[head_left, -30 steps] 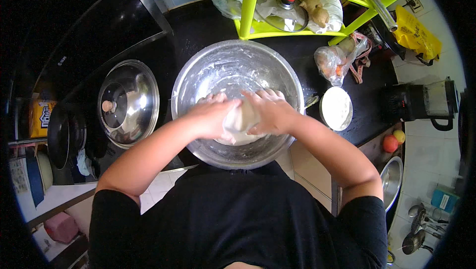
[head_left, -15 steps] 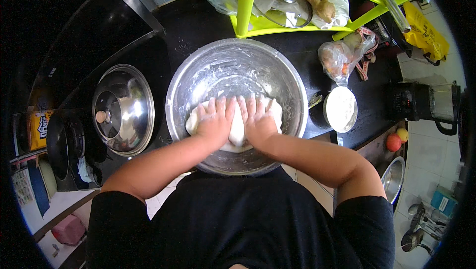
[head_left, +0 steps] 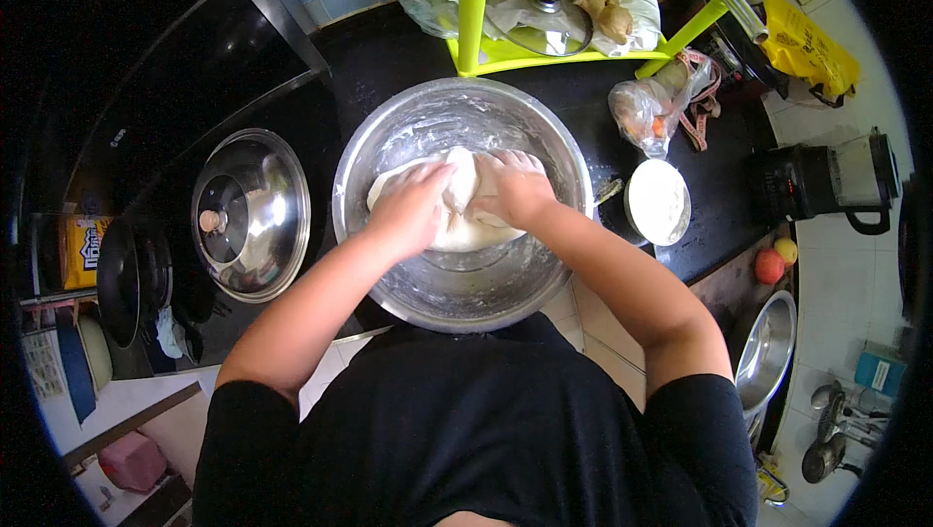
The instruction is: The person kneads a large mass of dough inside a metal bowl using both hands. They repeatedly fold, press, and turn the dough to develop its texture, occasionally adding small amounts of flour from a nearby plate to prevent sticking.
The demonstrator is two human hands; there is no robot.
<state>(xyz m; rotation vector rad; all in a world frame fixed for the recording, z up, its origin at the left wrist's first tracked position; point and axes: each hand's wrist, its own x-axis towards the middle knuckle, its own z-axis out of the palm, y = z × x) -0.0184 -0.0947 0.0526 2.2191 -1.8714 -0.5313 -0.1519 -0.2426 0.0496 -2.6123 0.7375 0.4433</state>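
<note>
A large steel mixing bowl (head_left: 347, 226) stands in front of me, its inner wall smeared with flour. In it lies a soft white lump of dough (head_left: 476, 236), raised into a fold between my hands. My left hand (head_left: 412, 204) grips the dough's left part, its fingers together and bent over the far side. On the right, my right hand (head_left: 517, 187) curls its fingers over the dough's far edge, with the thumb on the near side. Parts of the fingertips are hidden behind the dough.
To the left rests a domed steel lid (head_left: 262, 226). Right of the bowl are a container of white flour (head_left: 659, 202) and a plastic bag of produce (head_left: 641, 111). A green rack (head_left: 472, 17) stands behind. A blender (head_left: 807, 182) is farther right.
Both hands have shifted from lying flat with fingers forward to gripping the dough's far side. The dough is drawn up between them and moved away from me. The view has shifted slightly.
</note>
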